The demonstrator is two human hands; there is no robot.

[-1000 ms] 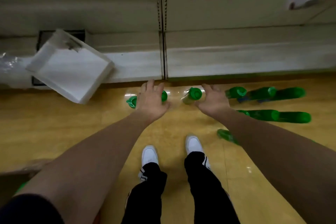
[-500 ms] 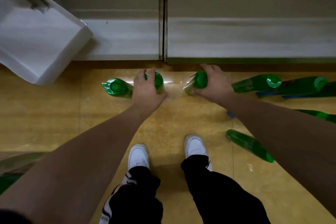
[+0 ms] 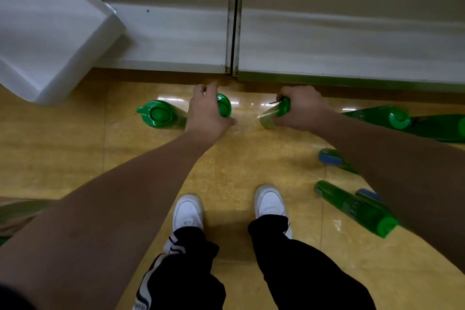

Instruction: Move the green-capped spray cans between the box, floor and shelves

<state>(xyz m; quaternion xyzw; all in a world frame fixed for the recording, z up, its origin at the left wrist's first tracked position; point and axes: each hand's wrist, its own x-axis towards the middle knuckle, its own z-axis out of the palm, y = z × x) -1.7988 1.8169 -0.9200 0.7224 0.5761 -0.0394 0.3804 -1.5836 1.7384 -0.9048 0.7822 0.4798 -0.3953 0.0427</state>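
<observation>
Open yellow floor (image 3: 141,166) lies left of the white sneakers (image 3: 187,211). Right of them, 2 lying green bottles (image 3: 352,206) block the way. Ahead, the white shelf base (image 3: 352,40) closes the path.

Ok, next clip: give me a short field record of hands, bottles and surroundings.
left hand: grips a green-capped bottle
right hand: grips another green bottle
free bottle by left hand: on the floor
other bottles: several to the right
floor: yellow tiles
background: white shelf, white box
</observation>
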